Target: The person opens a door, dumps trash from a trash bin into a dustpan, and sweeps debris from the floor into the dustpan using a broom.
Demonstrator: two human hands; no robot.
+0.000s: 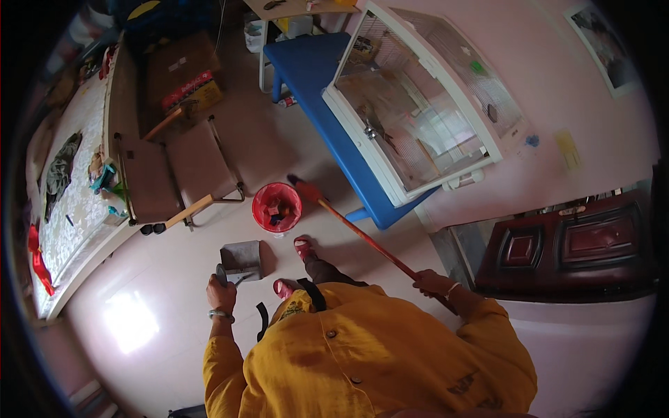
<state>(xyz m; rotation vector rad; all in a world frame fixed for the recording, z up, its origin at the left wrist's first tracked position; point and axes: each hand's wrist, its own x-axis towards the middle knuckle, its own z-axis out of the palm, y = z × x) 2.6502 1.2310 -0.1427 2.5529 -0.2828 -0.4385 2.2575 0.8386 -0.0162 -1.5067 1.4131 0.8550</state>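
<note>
My left hand (221, 295) is closed round the dark upright handle of a grey dustpan (241, 255), which hangs or stands just over the tiled floor; I cannot tell which. In my right hand (433, 283) is the orange-red stick of a broom (368, 239). The stick slants away from me to the far left, and its small dark head ends beside the rim of a red bucket (260, 217). Some rubbish, red and dark pieces, lies inside that bucket. My feet, in red slippers (302, 246), stand between the dustpan and the broom.
A blue table (313, 90) on the right bears a white cage (418, 118) with a bird inside. A brown folding chair (202, 164) stands left of the bucket, next to a bed (83, 237). At the right is a dark red panelled door (568, 244); cardboard boxes (188, 70) stand far left.
</note>
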